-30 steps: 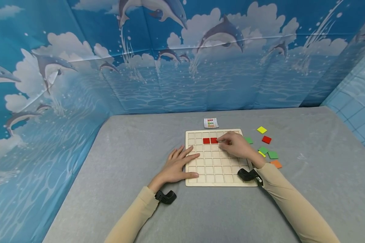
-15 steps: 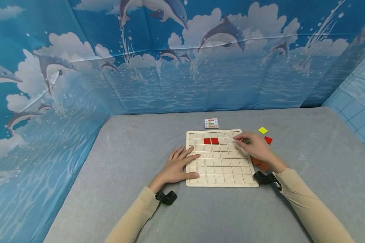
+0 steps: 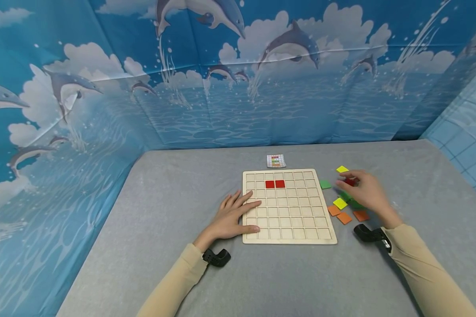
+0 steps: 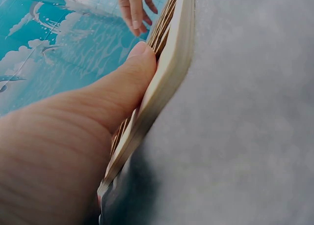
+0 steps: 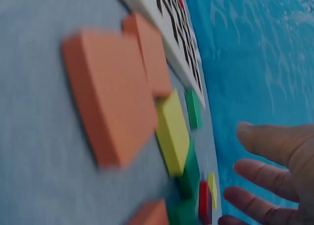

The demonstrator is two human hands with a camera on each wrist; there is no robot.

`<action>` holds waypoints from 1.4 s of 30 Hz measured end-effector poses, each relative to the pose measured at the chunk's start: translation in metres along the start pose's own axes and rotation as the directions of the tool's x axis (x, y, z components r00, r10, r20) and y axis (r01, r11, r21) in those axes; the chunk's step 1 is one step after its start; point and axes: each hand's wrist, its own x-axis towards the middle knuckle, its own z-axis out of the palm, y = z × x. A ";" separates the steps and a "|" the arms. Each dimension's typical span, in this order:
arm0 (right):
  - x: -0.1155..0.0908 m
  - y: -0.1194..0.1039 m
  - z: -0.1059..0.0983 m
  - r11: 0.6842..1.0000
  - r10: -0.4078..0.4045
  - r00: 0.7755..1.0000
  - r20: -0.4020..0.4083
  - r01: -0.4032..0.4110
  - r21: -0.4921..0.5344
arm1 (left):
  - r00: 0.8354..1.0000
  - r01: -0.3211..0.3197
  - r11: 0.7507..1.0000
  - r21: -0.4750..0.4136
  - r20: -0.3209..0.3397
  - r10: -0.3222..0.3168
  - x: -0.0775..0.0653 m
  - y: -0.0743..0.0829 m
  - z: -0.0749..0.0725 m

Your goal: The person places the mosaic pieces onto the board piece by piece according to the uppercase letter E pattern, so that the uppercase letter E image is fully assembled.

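Observation:
My left hand lies with spread fingers on the left edge of a wooden grid board; in the left wrist view its thumb rests along the board's rim. Two red square tiles sit side by side in the board's second row. Off the board's right side, my right hand hovers above loose tiles, fingers apart and holding nothing. Beneath its fingers is a red tile, partly hidden in the head view. Close by lie a yellow tile and green tiles.
Orange tiles lie by the board's right edge, along with a green tile. Farther back is another yellow tile. A small card with a coloured grid pattern lies behind the board. A dolphin-print curtain hangs behind the grey table.
My right hand has moved right, from beside the second red tile on the board to over the loose tiles. The left hand has stayed in place.

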 end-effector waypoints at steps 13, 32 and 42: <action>0.001 0.018 -0.002 0.989 0.114 0.993 0.018 -0.112 -0.092 | 1.000 0.003 1.000 0.008 0.002 -0.003 0.001 -0.002 0.002; 0.005 0.014 -0.001 0.980 0.168 0.986 0.009 -0.166 -0.107 | 1.000 0.002 1.000 0.001 0.004 -0.002 0.001 -0.002 0.001; 0.000 -0.002 0.007 0.999 0.045 0.995 -0.086 -0.046 -0.010 | 1.000 0.007 1.000 0.009 0.007 -0.007 0.001 -0.002 0.001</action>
